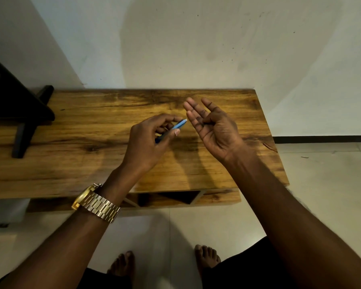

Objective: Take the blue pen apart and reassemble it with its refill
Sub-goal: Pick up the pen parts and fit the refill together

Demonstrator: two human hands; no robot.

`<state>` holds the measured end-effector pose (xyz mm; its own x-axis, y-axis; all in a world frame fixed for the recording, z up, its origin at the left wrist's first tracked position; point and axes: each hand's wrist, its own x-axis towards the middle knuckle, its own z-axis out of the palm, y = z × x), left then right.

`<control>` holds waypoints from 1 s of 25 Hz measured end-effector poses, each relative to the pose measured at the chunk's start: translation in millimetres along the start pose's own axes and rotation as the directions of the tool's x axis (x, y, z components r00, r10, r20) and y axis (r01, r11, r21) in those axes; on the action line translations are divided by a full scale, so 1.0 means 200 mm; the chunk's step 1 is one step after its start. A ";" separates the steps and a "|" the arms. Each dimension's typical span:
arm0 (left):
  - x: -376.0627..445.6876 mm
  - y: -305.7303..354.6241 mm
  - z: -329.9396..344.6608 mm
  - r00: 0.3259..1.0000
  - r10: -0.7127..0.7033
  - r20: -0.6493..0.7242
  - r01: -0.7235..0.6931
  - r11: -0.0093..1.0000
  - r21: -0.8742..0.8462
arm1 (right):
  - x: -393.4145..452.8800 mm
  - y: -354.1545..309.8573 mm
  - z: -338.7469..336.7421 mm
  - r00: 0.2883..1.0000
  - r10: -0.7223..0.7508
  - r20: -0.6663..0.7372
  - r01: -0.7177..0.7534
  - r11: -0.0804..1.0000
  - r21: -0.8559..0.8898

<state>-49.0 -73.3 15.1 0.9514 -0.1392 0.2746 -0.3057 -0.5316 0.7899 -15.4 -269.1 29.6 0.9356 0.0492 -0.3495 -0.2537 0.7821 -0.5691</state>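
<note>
The blue pen (172, 129) is slim, with a pale tip, and sits above the wooden table, tilted up to the right. Its lower half is hidden by fingers.

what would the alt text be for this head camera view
A person's left hand holds a blue pen over a wooden table, while the right hand hangs open and empty beside the pen's tip. A gold watch is on the left wrist.
</note>
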 end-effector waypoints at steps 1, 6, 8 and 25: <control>0.00 0.00 -0.01 1.000 0.012 0.016 -0.012 1.000 0.002 | -0.01 0.00 0.00 1.000 0.005 0.027 -0.004 1.000 -0.014; 0.00 -0.01 -0.01 0.997 0.045 0.059 -0.047 0.998 0.030 | -0.02 0.01 0.02 0.995 -0.003 0.095 0.007 0.999 -0.042; 0.00 0.00 -0.01 0.997 0.062 0.039 -0.063 0.998 0.023 | -0.02 0.01 0.02 0.994 -0.013 0.108 0.017 0.999 -0.040; -0.02 0.00 0.02 0.984 0.127 -0.126 -0.087 0.955 0.282 | -0.06 0.10 0.08 0.982 0.090 0.163 -0.064 0.985 -0.158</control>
<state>-52.5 -76.0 11.0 0.8928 -0.0993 0.4394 -0.3649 -0.7315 0.5760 -28.1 -243.9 34.8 0.9364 0.2205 -0.2731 -0.3490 0.6691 -0.6561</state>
